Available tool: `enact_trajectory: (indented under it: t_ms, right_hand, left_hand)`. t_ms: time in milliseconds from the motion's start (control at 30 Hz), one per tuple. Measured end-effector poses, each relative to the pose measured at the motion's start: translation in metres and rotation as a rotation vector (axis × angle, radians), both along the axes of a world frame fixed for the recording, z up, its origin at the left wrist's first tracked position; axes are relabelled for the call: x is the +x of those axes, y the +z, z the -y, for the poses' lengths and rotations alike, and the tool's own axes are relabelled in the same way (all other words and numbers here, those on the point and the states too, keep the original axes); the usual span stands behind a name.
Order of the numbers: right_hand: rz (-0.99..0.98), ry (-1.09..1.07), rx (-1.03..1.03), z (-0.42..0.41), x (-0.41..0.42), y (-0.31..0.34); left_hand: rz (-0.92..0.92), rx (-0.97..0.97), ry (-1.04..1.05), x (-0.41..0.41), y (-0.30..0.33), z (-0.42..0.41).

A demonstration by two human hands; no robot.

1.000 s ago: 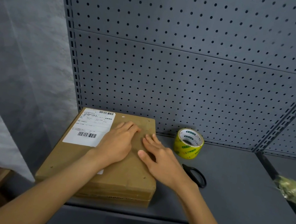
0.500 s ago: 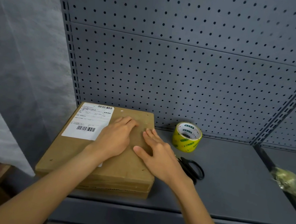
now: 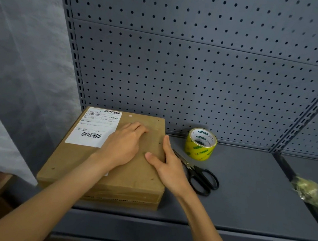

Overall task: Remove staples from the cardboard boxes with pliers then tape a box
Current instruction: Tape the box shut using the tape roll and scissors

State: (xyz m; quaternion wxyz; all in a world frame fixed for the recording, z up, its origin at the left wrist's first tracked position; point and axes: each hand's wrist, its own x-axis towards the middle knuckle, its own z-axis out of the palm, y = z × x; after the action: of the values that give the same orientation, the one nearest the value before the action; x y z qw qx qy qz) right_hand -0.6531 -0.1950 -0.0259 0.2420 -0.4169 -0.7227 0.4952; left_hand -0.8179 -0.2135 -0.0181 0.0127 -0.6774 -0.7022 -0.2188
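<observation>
We see a flat cardboard box (image 3: 106, 166) lying on a dark grey shelf (image 3: 244, 205), at the shelf's left end and up against the pegboard back panel (image 3: 181, 72). A white shipping label (image 3: 95, 127) with barcodes covers the far left part of the box top.

Our left hand (image 3: 123, 146) lies palm down on the middle of the box top, just right of the label, its fingers relaxed and slightly bent, gripping nothing. Our right hand (image 3: 170, 163) is at the box's right edge: the thumb lies flat on the box top, while the straight fingers run along the right side of the box, pressing against it rather than curling round it.

Just right of the box, black-handled scissors (image 3: 199, 174) lie on the shelf, partly hidden by our right hand. Behind them, near the box's far right corner, stands a yellow roll of tape (image 3: 200, 145). Well to the right of the box, a crumpled yellowish wad (image 3: 308, 190) sits at the shelf's edge, too blurred to identify.
</observation>
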Motion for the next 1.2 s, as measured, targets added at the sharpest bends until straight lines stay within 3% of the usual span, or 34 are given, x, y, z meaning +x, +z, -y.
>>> enact_trajectory:
  t_ms: [100, 467, 567, 733, 867, 1200]
  right_hand:
    - [-0.033, -0.059, -0.08, 0.004, 0.001, -0.004]
    - [0.266, -0.03, 0.077, 0.002, 0.012, -0.001]
    - [0.233, -0.045, 0.096, -0.006, 0.007, 0.006]
    - [0.331, 0.025, 0.326, -0.035, 0.0, 0.016]
    - [0.448, 0.12, 0.396, -0.055, -0.012, 0.016]
    - [0.425, 0.235, 0.553, -0.03, 0.013, 0.008]
  left_hand:
    - [-0.013, 0.011, 0.018, 0.0, 0.0, -0.002]
    - [-0.05, -0.048, 0.021, 0.002, 0.001, 0.0]
    - [-0.067, -0.044, 0.015, 0.007, 0.005, -0.005]
    - [-0.057, -0.056, 0.03, 0.021, 0.011, -0.017]
    - [-0.055, -0.035, 0.073, 0.018, 0.015, -0.024]
    - [-0.068, 0.002, 0.092, 0.013, 0.006, -0.029]
